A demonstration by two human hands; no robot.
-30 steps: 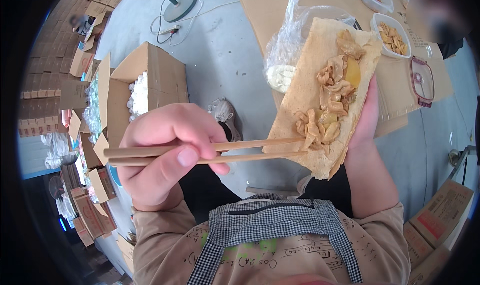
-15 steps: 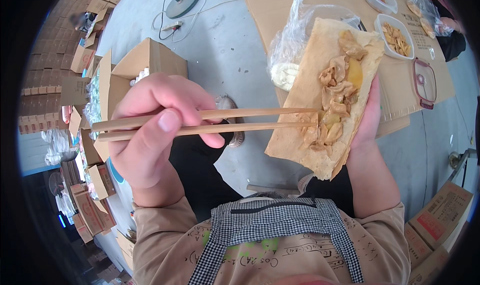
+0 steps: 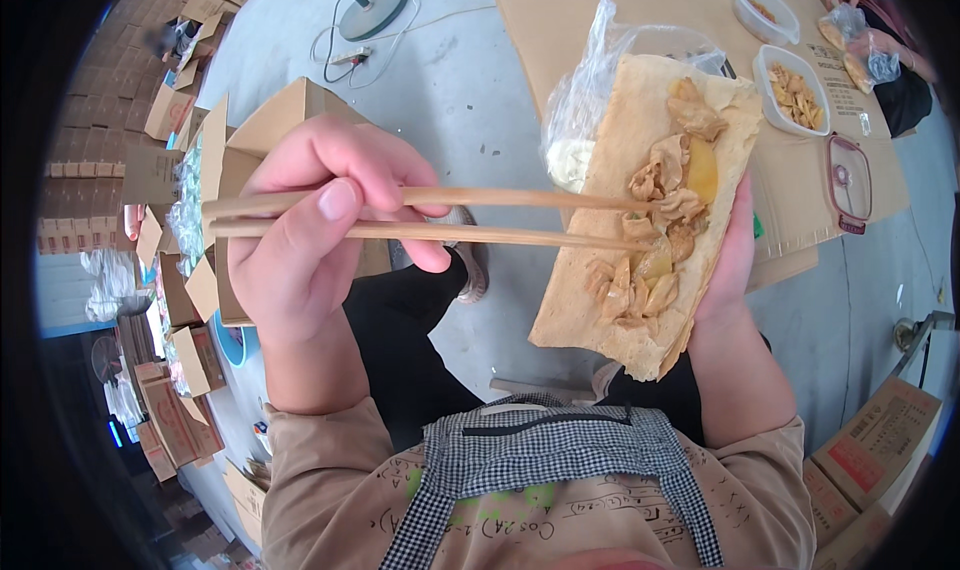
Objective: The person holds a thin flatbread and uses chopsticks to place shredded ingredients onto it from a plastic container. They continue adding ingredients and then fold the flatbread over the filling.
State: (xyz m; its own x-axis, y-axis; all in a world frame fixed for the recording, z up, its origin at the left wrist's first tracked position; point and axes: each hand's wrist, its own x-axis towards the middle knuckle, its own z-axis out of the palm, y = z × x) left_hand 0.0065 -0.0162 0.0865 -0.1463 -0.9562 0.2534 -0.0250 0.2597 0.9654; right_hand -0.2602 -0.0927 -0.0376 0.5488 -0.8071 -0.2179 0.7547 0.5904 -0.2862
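Note:
My left hand [image 3: 315, 215] pinches a pair of wooden chopsticks [image 3: 490, 198], which point to the right. Their tips touch pieces of cooked, brownish food [image 3: 668, 185] strewn along a folded flatbread [image 3: 575, 300]. The pieces look like sliced meat or bean curd, with yellow slices that may be potato [image 3: 703, 170] among them. My right hand [image 3: 735, 250] grips the flatbread from its right edge and underneath. Most of its fingers are hidden behind the bread, which is tilted in the air above my lap.
Beyond the bread, a cardboard sheet [image 3: 525, 30] holds a clear plastic bag [image 3: 590, 90], food containers [image 3: 795, 88] and a red-rimmed lid [image 3: 850, 185]. Another person's hand [image 3: 880, 42] is at the far right. An open carton [image 3: 270, 120] stands left. Stacked boxes [image 3: 875, 430] lie right.
The chopstick tips have moved up along the filling, from the lower pieces toward the middle. The flatbread has shifted slightly down. Both hands keep their grips.

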